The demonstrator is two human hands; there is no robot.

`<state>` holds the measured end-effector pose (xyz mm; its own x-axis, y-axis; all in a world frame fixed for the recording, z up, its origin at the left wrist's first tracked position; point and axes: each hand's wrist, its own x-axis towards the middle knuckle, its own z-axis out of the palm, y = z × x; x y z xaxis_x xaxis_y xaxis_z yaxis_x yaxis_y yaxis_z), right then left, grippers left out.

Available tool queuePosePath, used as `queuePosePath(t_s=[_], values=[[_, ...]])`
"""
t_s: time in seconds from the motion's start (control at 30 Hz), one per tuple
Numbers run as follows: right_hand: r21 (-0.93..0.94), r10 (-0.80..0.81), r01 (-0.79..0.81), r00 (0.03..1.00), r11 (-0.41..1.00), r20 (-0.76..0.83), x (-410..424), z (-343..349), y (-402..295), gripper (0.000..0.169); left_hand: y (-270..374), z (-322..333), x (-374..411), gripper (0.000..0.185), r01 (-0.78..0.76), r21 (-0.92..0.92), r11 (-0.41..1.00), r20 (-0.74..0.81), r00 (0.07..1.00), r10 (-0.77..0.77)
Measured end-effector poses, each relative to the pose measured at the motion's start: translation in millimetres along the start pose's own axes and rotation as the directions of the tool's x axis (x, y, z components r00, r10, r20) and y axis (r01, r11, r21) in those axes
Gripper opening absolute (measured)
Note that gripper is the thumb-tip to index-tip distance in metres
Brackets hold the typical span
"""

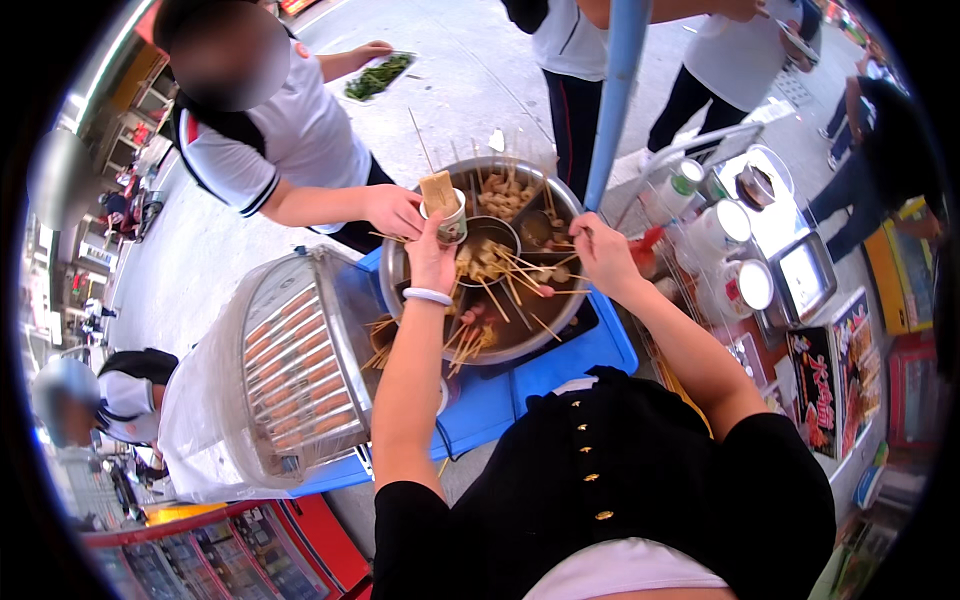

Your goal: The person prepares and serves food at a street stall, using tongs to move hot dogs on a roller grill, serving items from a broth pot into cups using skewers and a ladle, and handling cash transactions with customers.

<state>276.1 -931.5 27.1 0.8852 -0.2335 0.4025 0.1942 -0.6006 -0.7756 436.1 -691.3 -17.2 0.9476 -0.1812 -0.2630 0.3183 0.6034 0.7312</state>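
Note:
My left hand (pixel 433 259), with a white band at the wrist, holds a paper cup (pixel 453 226) above the left side of a round metal pot (pixel 551 339). A flat tan piece of food on a stick (pixel 439 192) stands in the cup. Another person's hand (pixel 395 211) touches the cup from the left. At the pot's right rim, my right hand (pixel 602 253) has its fingers drawn together; whether a stick is between them is hidden. Skewered food (pixel 484 259) fills the pot's round central section, and more skewers sit in broth in the divided compartments around it.
Left of the pot stands a plastic-covered sausage roller grill (pixel 300 367) on a blue table (pixel 487 420). A blue pole (pixel 616 97) rises behind the pot. White tubs (pixel 726 225) and a metal tray (pixel 804 271) stand right. Several people stand across the pot.

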Motion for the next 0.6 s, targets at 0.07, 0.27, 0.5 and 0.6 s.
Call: queuePosePath(t_s=[0.07,0.27,0.5,0.6], values=[[0.026,0.004,-0.004,1.000,1.000,-0.023,-2.6,0.7,8.1,0.005,2.4,0.9,0.3,0.016,-0.056,-0.023,0.998,-0.071,0.996,0.055],[0.124,0.076,-0.073,0.997,0.990,-0.022,-23.8,1.6,13.4,0.009,9.5,-8.2,22.6,0.014,-0.100,-0.168,0.981,-0.087,0.992,0.087],[-0.105,-0.093,0.095,0.995,0.990,0.023,-73.7,-16.5,29.1,0.024,52.3,-22.4,62.5,0.038,0.050,-0.212,0.976,0.094,0.995,-0.031],[-0.092,-0.087,0.077,0.991,0.993,-0.101,-95.9,-18.0,35.6,0.045,89.9,-38.9,96.5,0.045,0.066,-0.156,0.986,0.112,0.993,-0.049]])
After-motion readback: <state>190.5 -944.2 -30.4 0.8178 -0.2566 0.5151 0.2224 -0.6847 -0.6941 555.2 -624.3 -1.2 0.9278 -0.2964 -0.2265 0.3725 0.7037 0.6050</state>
